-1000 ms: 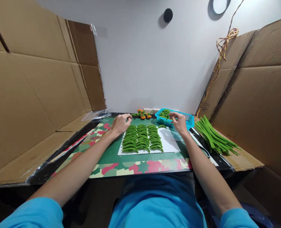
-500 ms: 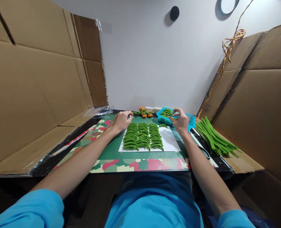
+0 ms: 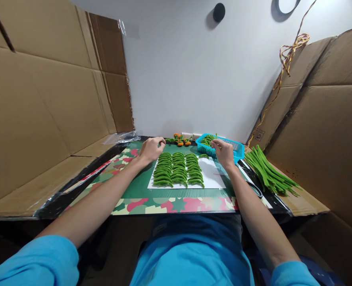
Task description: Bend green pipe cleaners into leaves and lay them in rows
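Note:
Three columns of green chilies (image 3: 179,170) lie side by side on a white sheet of paper (image 3: 213,174). A single chili (image 3: 204,156) starts a fourth column at the top right. My right hand (image 3: 224,152) is at the front of a blue plastic basket (image 3: 238,150), its thumb and fingers pinched on a slim green chili (image 3: 216,136) that partly shows. More chilies (image 3: 207,140) fill the basket's left part. My left hand (image 3: 152,150) rests curled at the paper's upper left corner; its fingertips are turned away, so anything inside is hidden.
Orange flowers (image 3: 180,140) lie at the back by the wall. To the right are a bundle of long green stalks (image 3: 268,171) and dark scissor-like handles (image 3: 255,190). Cardboard walls (image 3: 45,87) enclose both sides. Clear plastic wrap (image 3: 124,137) lies at the back left.
My right hand's fingers have closed from a spread pose into a pinch beside the basket, with a green chili tip now showing above them. My left hand stays in place.

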Demonstrator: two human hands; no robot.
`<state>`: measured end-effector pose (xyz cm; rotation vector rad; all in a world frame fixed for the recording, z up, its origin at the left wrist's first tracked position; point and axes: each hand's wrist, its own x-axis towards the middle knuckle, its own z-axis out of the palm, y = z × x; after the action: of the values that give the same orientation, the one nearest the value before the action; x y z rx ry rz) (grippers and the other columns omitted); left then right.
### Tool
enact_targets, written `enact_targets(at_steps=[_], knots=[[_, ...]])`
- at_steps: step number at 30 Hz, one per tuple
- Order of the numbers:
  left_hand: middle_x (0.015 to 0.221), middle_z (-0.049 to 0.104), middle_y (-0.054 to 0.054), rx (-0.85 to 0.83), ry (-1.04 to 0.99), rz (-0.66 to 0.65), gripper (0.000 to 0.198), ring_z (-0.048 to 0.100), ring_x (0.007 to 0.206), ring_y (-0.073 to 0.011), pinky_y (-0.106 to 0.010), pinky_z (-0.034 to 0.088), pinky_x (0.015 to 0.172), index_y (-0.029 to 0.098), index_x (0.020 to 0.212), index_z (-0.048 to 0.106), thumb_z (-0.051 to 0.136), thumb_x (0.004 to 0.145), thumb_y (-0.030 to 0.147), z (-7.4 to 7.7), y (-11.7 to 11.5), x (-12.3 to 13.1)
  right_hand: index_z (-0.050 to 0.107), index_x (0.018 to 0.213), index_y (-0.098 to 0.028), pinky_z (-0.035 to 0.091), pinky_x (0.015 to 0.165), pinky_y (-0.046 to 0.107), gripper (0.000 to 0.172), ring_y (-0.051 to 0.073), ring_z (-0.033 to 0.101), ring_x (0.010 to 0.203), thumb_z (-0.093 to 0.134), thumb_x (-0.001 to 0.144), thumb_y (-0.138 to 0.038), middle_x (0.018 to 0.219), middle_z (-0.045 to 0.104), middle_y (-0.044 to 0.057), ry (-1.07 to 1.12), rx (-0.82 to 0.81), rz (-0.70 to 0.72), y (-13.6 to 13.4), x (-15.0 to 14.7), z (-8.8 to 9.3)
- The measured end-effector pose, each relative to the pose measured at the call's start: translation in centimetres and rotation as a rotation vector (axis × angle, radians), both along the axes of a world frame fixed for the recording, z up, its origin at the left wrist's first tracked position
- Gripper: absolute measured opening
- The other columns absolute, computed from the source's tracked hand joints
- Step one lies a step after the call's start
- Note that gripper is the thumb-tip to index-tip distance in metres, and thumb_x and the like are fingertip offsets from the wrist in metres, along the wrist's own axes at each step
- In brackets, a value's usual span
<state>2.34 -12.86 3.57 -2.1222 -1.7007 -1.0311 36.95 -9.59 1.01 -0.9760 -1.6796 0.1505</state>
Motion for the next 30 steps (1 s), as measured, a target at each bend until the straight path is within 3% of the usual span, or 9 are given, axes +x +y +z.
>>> enact_targets(at_steps=[4, 7, 11, 15, 20, 24, 30], knots=[[0.102, 0.082, -0.008, -0.005, 0.006, -0.005, 0.030, 0.075, 0.094, -0.0267, -0.032, 0.052, 0.083, 0.022, 0.096, 0.081, 0.051, 0.091, 0.024, -0.1, 0.1, 0.0, 0.079, 0.094, -0.022, 0.059, 0.079, 0.041, 0.038, 0.031, 0.078, 0.086, 0.064, 0.094, -0.057, 0.094, 0.082, 0.012, 0.067, -0.061, 0.040, -0.5, -0.1, 0.3], [0.100, 0.082, -0.008, -0.010, 0.009, -0.011, 0.031, 0.075, 0.094, -0.0268, -0.032, 0.052, 0.083, 0.021, 0.096, 0.081, 0.050, 0.091, 0.024, -0.1, 0.0, 0.1, 0.079, 0.093, -0.020, 0.060, 0.069, 0.036, 0.047, 0.030, 0.078, 0.087, 0.067, 0.089, -0.066, 0.095, 0.082, 0.013, 0.132, -0.145, 0.157, -1.0, -0.3, 0.8], [0.098, 0.082, -0.009, -0.023, 0.007, -0.016, 0.031, 0.075, 0.092, -0.0270, -0.032, 0.052, 0.081, 0.021, 0.096, 0.081, 0.050, 0.091, 0.024, 0.0, -0.3, 0.2, 0.076, 0.087, -0.017, 0.053, 0.047, 0.029, 0.069, 0.023, 0.074, 0.063, 0.056, 0.088, -0.083, 0.082, 0.080, 0.013, 0.226, -0.313, 0.361, -1.5, -0.9, 1.2], [0.096, 0.081, -0.008, -0.043, 0.002, -0.041, 0.032, 0.074, 0.089, -0.0257, -0.031, 0.051, 0.080, 0.020, 0.095, 0.081, 0.050, 0.090, 0.025, 0.1, -0.4, 0.2, 0.073, 0.079, -0.016, 0.049, 0.041, 0.026, 0.081, 0.017, 0.066, 0.047, 0.048, 0.085, -0.092, 0.071, 0.076, 0.012, 0.314, -0.431, 0.478, -1.6, -1.5, 1.1], [0.091, 0.080, -0.007, -0.058, 0.000, -0.138, 0.034, 0.071, 0.079, -0.0217, -0.030, 0.050, 0.076, 0.019, 0.102, 0.081, 0.050, 0.091, 0.027, 0.4, -0.8, 1.0, 0.073, 0.078, -0.014, 0.046, 0.038, 0.025, 0.074, 0.016, 0.063, 0.044, 0.056, 0.086, -0.086, 0.068, 0.075, 0.011, 0.343, -0.491, 0.558, -1.6, -1.8, 0.7], [0.088, 0.078, -0.006, -0.042, 0.032, -0.216, 0.040, 0.068, 0.077, -0.0216, -0.031, 0.050, 0.077, 0.020, 0.119, 0.078, 0.048, 0.094, 0.029, 0.4, -1.5, 2.0, 0.075, 0.078, -0.014, 0.045, 0.039, 0.024, 0.056, 0.015, 0.064, 0.046, 0.076, 0.081, -0.070, 0.067, 0.075, 0.008, 0.301, -0.520, 0.628, -2.0, -2.1, 0.7], [0.077, 0.072, -0.002, -0.084, 0.139, -0.333, 0.045, 0.065, 0.074, -0.0215, -0.029, 0.048, 0.075, 0.024, 0.137, 0.070, 0.047, 0.099, 0.031, 0.4, -2.7, 3.5, 0.079, 0.087, -0.014, 0.051, 0.046, 0.026, 0.043, 0.015, 0.065, 0.051, 0.083, 0.081, -0.057, 0.073, 0.076, 0.007, 0.230, -0.582, 0.836, -3.7, -3.6, 1.4]])
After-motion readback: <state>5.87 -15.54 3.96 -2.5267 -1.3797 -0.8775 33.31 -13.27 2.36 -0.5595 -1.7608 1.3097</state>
